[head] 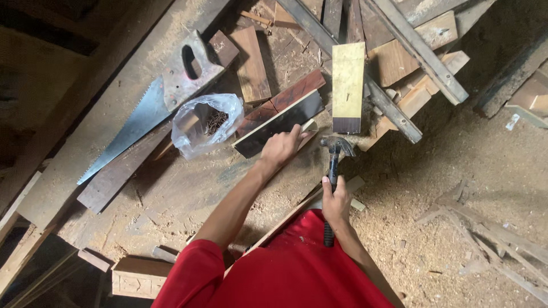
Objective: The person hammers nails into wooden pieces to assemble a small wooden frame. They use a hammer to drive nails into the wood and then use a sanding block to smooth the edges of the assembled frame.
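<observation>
The right hand (337, 201) was wrapped around the black handle of a claw hammer (334, 162), fingers closed tight on the grip about midway along it, the metal head pointing away from the body and lying just beside the left hand. The right forearm ran back toward the red shirt (291, 274). The left hand (281, 147) reached forward with the arm nearly straight, fingers curled down and pressing on the near end of a dark flat board (278, 122) and a small pale strip of wood (310, 126) beside it; whether they pinched anything small could not be told.

Everything lay on a sawdust-covered wooden bench (171, 188). Left of the dark board sat one clear plastic bag (206, 122) holding a dark clump of what looked like nails. Beyond it lay one handsaw (149, 102), blade angled toward the lower left, handle toward the top. One yellowish plank with a dark end (347, 85) lay just past the hammer head, a nail standing in it. Several reddish-brown offcuts (251, 63) and two long grey battens (365, 80) crossed behind. A pale carved wooden block (137, 278) sat near the left sleeve. Nothing lay between the hammer head and the boards.
</observation>
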